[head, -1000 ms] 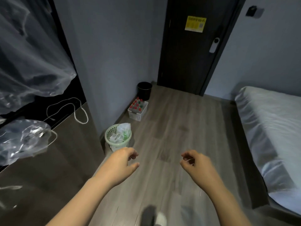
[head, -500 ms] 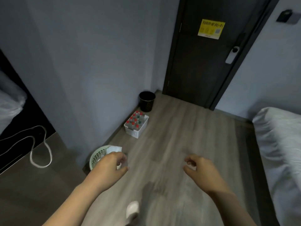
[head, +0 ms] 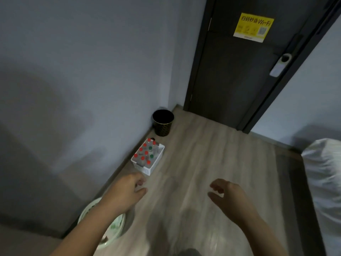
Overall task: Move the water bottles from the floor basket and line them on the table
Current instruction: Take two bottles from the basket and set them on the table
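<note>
Nearest, both hands hang empty over the wooden floor (head: 193, 163): the left hand (head: 127, 193) at about 7 o'clock in the view and the right hand (head: 228, 194) at 5 o'clock, each with fingers loosely curled and thumb apart, holding nothing. Under the left forearm a round pale-green basket (head: 116, 230) is partly hidden. Just past the left fingertips, toward 12 o'clock, the white basket (head: 145, 169) sits on the floor against the wall, its long axis running from 7 to 1 o'clock. The water bottles (head: 146, 153) stand upright inside it, with red and green caps pointing up. Beyond, at 1 o'clock, stands a black bin (head: 163, 122), then the dark door (head: 230, 80) with a yellow sign (head: 253, 27). A bed (head: 324, 172) edges in at 3 o'clock.
</note>
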Motion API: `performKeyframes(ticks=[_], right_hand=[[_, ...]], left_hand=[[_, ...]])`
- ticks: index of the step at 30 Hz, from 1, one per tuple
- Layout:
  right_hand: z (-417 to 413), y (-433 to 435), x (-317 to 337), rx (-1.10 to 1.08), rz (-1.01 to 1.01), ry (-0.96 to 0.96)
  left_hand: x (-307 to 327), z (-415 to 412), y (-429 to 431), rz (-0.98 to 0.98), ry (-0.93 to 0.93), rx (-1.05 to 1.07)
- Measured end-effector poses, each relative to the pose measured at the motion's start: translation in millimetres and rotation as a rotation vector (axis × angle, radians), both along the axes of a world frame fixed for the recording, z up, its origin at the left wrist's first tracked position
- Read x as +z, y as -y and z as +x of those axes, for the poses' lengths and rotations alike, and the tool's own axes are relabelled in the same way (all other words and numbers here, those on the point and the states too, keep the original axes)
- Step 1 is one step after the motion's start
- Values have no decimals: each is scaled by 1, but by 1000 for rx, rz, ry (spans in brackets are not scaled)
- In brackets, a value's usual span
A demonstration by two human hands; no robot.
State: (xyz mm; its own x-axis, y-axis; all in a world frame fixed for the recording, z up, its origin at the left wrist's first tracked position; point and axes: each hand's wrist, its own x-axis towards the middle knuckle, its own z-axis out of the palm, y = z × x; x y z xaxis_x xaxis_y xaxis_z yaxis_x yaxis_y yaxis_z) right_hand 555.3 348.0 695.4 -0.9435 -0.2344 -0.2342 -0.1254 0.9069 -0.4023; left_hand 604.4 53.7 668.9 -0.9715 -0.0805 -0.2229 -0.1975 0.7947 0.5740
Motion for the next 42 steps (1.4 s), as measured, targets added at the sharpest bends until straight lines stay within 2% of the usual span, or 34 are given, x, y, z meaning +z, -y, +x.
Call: performKeyframes(ticks=[5, 17, 22, 33, 42], right_hand=[[-119, -1, -15, 54, 0, -5], [-382, 24, -43, 341, 36, 133], [-458, 70, -68, 463, 92, 182], [-588, 184, -129, 667, 215, 208], [-672, 257, -224, 945, 230, 246]], left_hand=[[-10, -97, -4, -58, 41, 52], [-35, -272, -11, 6, 176, 369], [-61, -329, 16, 31, 161, 489], [-128, -448, 86, 88, 355, 634], [-209, -502, 112, 144, 433, 811]])
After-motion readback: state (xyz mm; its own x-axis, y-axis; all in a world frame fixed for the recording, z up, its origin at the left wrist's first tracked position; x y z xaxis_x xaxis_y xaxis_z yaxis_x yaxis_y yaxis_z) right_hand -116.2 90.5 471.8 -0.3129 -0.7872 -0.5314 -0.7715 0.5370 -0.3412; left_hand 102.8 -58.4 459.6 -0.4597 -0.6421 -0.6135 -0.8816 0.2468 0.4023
